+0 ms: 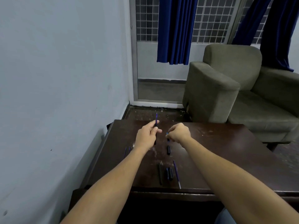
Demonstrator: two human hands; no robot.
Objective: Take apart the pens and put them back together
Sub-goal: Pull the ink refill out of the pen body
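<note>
Where the black barrel [156, 125] ends, blue refill [156, 117] protrudes.

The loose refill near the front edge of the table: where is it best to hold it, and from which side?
Probably its blue middle, pinched from above, coming from the right. The refill is thin and lies flat on the table; short black pieces lie close on its left, while its right side is free.
</note>
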